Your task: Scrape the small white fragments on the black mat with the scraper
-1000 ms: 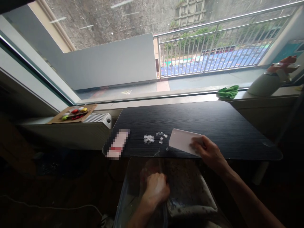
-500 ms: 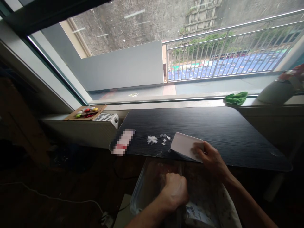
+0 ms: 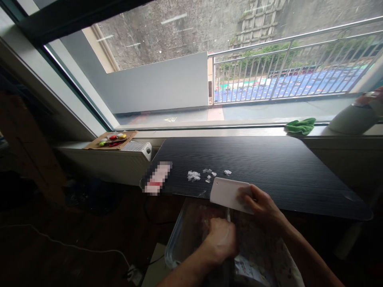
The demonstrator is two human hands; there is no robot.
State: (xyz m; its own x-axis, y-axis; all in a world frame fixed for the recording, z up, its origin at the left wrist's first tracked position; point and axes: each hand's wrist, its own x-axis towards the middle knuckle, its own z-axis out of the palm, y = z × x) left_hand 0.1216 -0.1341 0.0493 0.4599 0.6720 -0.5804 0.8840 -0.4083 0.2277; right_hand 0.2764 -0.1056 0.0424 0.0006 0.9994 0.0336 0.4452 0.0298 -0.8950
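Observation:
My right hand (image 3: pixel 260 203) grips one end of a flat, whitish rectangular piece (image 3: pixel 229 193) with a small hole near one corner; its kind is unclear. The piece hangs tilted over the near edge of the dark table (image 3: pixel 269 159). Small white scraps (image 3: pixel 194 175) lie in a pile on the tabletop, with several more loose ones (image 3: pixel 228 172) to the right. My left hand (image 3: pixel 221 237) is closed in a fist over a clear plastic bin (image 3: pixel 175 243) below the table edge. What the fist holds, if anything, is hidden.
A pixelated pink-and-white item (image 3: pixel 158 177) rests at the table's left end. Cardboard with colourful pieces (image 3: pixel 112 140) lies on the sill beside a radiator (image 3: pixel 136 148). A green cloth (image 3: pixel 301 126) and a spray bottle (image 3: pixel 351 115) sit right. A white cable (image 3: pixel 74 249) crosses the floor.
The whitish piece in my right hand has moved left and toward me, off the tabletop. A scrap group now shows where the piece was. My left hand stays nearly in place.

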